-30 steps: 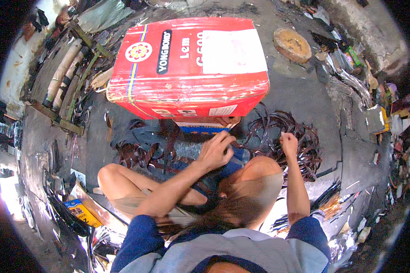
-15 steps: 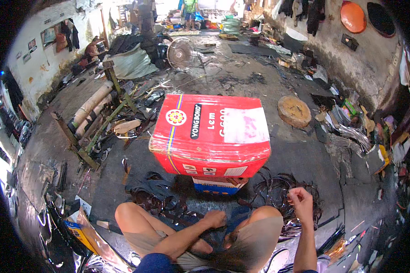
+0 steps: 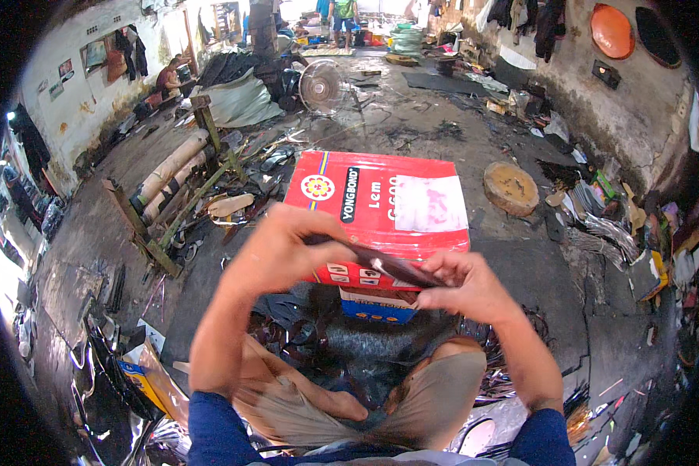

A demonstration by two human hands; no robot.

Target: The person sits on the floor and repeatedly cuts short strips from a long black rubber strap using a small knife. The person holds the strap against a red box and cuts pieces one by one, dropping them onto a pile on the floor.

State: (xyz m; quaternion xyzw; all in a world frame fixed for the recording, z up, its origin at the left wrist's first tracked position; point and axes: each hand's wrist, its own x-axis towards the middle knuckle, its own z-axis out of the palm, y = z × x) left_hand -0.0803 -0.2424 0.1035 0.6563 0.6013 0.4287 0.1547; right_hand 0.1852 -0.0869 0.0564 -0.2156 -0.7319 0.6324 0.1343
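Note:
A dark, glossy strip (image 3: pixel 392 268) stretches between my two hands, in front of the red cardboard box (image 3: pixel 330 163). My left hand (image 3: pixel 287 242) is closed on its left end, slightly smeared by motion. The other end is pinched between thumb and fingers of my right hand (image 3: pixel 474 289). The strip's material is hard to tell. Below the red box, a smaller blue and white box (image 3: pixel 377 308) supports it. Coils of dark strips lie on the floor beside the boxes, partly hidden by my arms and crossed legs.
A round wooden block (image 3: pixel 511 188) stands to the right of the boxes. Left of them is a wooden frame with rolls (image 3: pixel 175 167). Farther back are a fan (image 3: pixel 324 85) and people near the far end. Scraps line the right wall.
Both hands have risen from above my lap and the right-hand coil to the red box's front. They now hold a dark strip between them. The view has shifted slightly.

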